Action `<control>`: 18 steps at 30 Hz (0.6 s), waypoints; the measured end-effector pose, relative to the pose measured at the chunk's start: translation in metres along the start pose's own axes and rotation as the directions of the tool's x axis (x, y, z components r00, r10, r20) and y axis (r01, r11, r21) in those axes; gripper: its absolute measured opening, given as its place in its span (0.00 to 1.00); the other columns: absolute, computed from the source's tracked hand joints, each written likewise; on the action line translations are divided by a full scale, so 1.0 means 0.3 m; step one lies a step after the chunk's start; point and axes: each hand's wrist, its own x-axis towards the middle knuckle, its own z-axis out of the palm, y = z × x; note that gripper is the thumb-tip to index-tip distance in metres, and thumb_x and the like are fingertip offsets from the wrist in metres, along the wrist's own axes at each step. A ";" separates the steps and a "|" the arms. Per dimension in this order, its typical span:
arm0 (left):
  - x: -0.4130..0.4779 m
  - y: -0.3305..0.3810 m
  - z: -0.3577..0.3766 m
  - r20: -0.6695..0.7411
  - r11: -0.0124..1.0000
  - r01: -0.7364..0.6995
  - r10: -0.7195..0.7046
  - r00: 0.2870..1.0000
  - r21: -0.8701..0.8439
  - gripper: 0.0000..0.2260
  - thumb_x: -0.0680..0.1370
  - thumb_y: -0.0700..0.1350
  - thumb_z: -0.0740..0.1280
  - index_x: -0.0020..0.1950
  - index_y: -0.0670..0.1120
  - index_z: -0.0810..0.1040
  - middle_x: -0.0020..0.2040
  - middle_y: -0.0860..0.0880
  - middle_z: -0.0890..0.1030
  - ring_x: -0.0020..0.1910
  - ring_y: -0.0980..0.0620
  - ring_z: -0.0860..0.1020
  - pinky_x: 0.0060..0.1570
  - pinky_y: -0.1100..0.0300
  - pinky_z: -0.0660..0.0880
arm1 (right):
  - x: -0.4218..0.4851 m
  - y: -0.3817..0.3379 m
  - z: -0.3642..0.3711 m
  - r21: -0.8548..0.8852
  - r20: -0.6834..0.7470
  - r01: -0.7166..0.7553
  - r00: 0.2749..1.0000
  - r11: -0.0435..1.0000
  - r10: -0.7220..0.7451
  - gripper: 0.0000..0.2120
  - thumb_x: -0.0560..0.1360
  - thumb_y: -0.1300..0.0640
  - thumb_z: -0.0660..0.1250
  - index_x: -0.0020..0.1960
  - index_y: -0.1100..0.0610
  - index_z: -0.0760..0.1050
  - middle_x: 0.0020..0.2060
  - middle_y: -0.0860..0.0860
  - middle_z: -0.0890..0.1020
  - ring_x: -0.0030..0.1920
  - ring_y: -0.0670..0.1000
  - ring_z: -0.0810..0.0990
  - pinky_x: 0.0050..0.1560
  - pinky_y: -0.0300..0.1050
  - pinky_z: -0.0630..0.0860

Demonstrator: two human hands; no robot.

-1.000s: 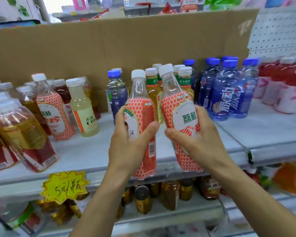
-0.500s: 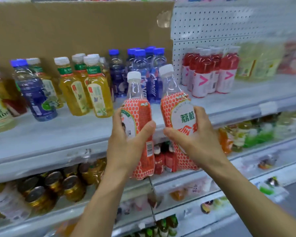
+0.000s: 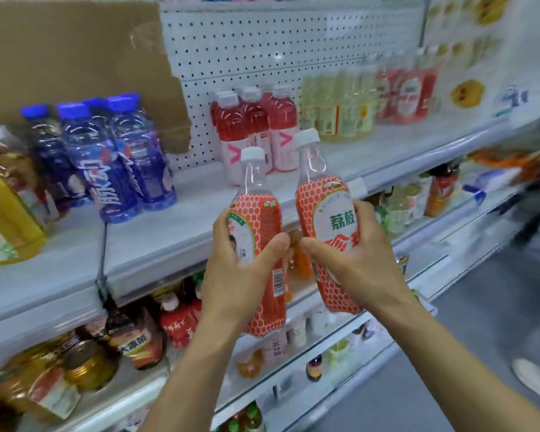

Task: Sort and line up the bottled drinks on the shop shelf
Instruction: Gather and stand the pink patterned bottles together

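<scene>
Surface: a pale grey metal shelf (image 3: 156,244) is seen, backed by a white pegboard panel (image 3: 256,48); a sheet of brown cardboard (image 3: 69,57) is stood against the panel on the left.
Room: a shop aisle is shown, with a grey floor (image 3: 468,363) to the right and gold-topped cans (image 3: 85,363) stocked beneath the shelf.
Shelf stock: blue-capped bottles (image 3: 119,169) are grouped at the left, red bottles (image 3: 253,120) are stood by the pegboard, and pale yellow bottles (image 3: 340,104) are blurred further right.
Left bottle (image 3: 267,219): a clear neck, a white cap and an orange-red honeycomb sleeve with a barcode are seen; it is held in the air before the shelf edge.
Right bottle (image 3: 328,198): the same make, with a white oval label turned to the camera; it is held just beside the first, a narrow gap between them.
Left grip: the left hand (image 3: 237,275) is wrapped round the left bottle's middle, thumb across the front.
Right grip: the right hand (image 3: 356,263) is wrapped round the right bottle likewise.
</scene>
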 end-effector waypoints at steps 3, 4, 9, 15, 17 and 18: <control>0.052 0.007 0.140 0.025 1.000 -0.004 0.004 1.000 0.007 0.36 0.62 0.71 0.71 0.68 0.67 0.65 0.52 0.62 0.82 0.49 0.56 0.84 0.53 0.44 0.81 | 0.077 0.073 -0.094 -0.017 -0.024 -0.014 1.000 1.000 0.013 0.31 0.57 0.33 0.74 0.54 0.35 0.65 0.46 0.32 0.79 0.43 0.39 0.81 0.47 0.54 0.82; 0.072 0.009 0.187 0.029 1.000 -0.006 0.005 1.000 0.002 0.37 0.62 0.72 0.71 0.68 0.67 0.64 0.52 0.62 0.82 0.49 0.56 0.84 0.52 0.44 0.81 | 0.107 0.099 -0.125 -0.026 -0.031 -0.015 0.999 1.000 0.014 0.31 0.56 0.32 0.73 0.55 0.36 0.65 0.46 0.32 0.79 0.43 0.40 0.81 0.47 0.53 0.82; 0.180 0.022 0.416 0.030 0.999 0.012 -0.011 0.999 -0.039 0.38 0.61 0.72 0.72 0.68 0.69 0.63 0.51 0.66 0.81 0.48 0.57 0.84 0.51 0.44 0.81 | 0.285 0.219 -0.273 -0.045 -0.033 -0.013 0.999 0.999 0.012 0.34 0.57 0.32 0.74 0.58 0.40 0.66 0.45 0.33 0.79 0.42 0.39 0.81 0.44 0.51 0.83; 0.312 0.073 0.665 0.005 0.997 0.004 -0.003 1.000 -0.073 0.34 0.61 0.71 0.72 0.64 0.67 0.67 0.51 0.67 0.81 0.44 0.62 0.83 0.50 0.46 0.81 | 0.505 0.324 -0.444 -0.050 0.006 0.000 1.000 0.999 0.001 0.34 0.57 0.32 0.73 0.58 0.40 0.66 0.45 0.41 0.80 0.43 0.40 0.81 0.41 0.45 0.81; 0.348 0.097 0.746 0.004 0.996 -0.011 0.011 1.000 -0.083 0.32 0.62 0.70 0.73 0.63 0.67 0.68 0.51 0.66 0.82 0.44 0.62 0.83 0.49 0.47 0.81 | 0.573 0.353 -0.502 -0.033 0.014 0.000 1.000 0.999 0.001 0.34 0.57 0.32 0.73 0.58 0.41 0.66 0.44 0.38 0.80 0.42 0.38 0.81 0.38 0.40 0.78; 0.366 0.108 0.786 0.002 0.996 -0.017 0.017 1.000 -0.088 0.32 0.62 0.69 0.74 0.63 0.66 0.69 0.51 0.65 0.82 0.45 0.62 0.83 0.49 0.47 0.82 | 0.606 0.369 -0.531 -0.022 0.020 0.004 1.000 1.000 -0.003 0.33 0.58 0.33 0.73 0.58 0.41 0.66 0.44 0.35 0.79 0.42 0.37 0.80 0.37 0.38 0.77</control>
